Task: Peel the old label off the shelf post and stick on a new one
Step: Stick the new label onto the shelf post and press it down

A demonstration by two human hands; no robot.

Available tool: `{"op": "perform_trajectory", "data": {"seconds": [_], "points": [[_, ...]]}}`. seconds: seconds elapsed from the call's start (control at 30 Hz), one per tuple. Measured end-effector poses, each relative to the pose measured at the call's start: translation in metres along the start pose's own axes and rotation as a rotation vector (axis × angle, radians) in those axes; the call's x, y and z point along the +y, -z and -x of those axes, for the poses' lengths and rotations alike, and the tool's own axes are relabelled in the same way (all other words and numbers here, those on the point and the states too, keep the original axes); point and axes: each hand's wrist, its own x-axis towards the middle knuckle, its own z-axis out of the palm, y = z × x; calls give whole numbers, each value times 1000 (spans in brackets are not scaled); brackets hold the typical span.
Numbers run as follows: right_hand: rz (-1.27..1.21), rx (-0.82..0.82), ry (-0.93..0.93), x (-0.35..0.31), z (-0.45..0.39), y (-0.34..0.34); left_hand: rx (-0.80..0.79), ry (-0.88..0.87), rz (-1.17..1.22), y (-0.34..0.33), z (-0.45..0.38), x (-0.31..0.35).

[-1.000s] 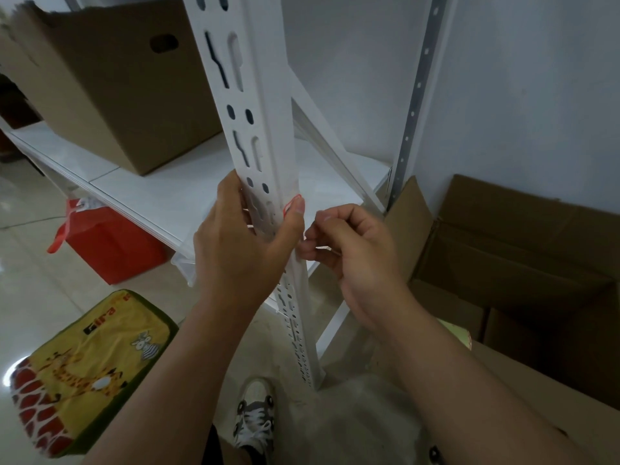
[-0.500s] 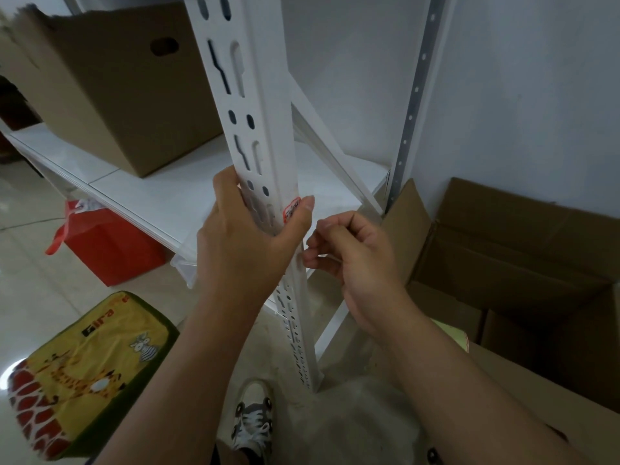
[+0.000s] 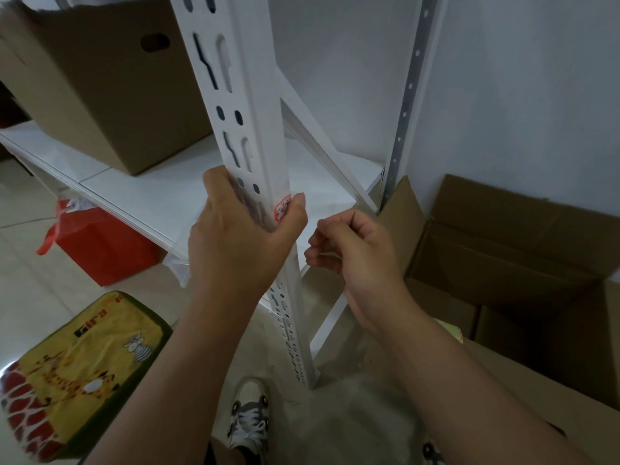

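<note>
L hand (image 3: 241, 243) grips shelf post (image 3: 255, 135), thumb on label (image 3: 282, 211); R hand (image 3: 352, 250) curled beside, possibly pinching backing. Rub label flat, edges first.

Yellow cushion (image 3: 80, 374): partial "Gira…". Post label (image 3: 282, 209): print unreadable.

A white shelf board (image 3: 161, 193) runs from the left edge toward centre frame, bearing a brown cardboard box (image 3: 100, 82) at upper left. Below, on the pale tiled floor (image 3: 30, 286), stand a red bag (image 3: 100, 250) at left, a yellow giraffe-print cushion (image 3: 77, 374) at lower left and an open cardboard carton (image 3: 523, 280) at right
</note>
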Motion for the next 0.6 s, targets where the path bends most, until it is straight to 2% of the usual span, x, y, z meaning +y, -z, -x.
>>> {"op": "perform_trajectory", "data": {"seconds": [0.27,0.6], "points": [[26,0,-9,1,1,0,-15,9,6,-1,-1,0],[21,-2,-14,2,-1,0,-39,-82,53,3,-3,-10]]}}
